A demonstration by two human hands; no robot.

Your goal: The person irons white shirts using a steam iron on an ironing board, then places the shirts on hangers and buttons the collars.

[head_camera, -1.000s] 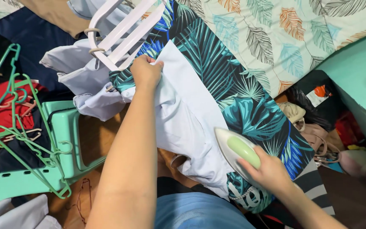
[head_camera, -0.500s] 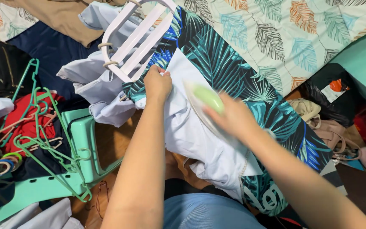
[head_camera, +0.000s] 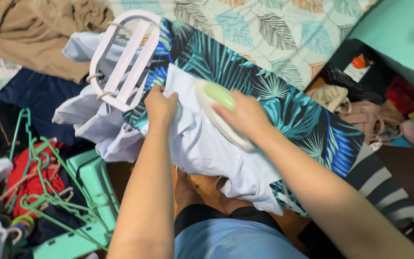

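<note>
Item: pale blue shirt [head_camera: 207, 144], spread over the near end of an ironing board [head_camera: 283, 105] covered in a dark tropical-leaf print. Its lower part hangs off the board's near edge toward the person's lap; more pale fabric bunches off the board's left side.

Iron [head_camera: 219, 112]: white body, green handle, lying sole-down on the shirt near the top of the cloth, tip pointing up-left.

Right hand [head_camera: 245, 115]: fingers closed around the iron's green handle, pressing it flat on the fabric.

Left hand [head_camera: 160, 106]: fingers pinched together on the shirt's left edge just beside the iron, apparently pulling the cloth taut so that it lies smooth under the sole.

White plastic rack [head_camera: 123, 60]: slatted, at the board's far left end, resting over loose pale fabric, near the left hand.

Surroundings, left: green plastic stool [head_camera: 89, 184] with a tangle of green hangers [head_camera: 39, 177] lying against it, over red and dark clothing; tan cloth [head_camera: 34, 29] heaped at upper left.

Surroundings, right: bed with a leaf-patterned sheet [head_camera: 283, 29] behind the board; beige and pink bags [head_camera: 355, 110] on the floor beside it.

Near edge: the person's knees, in blue shorts [head_camera: 221, 240], beneath the hanging shirt.
</note>
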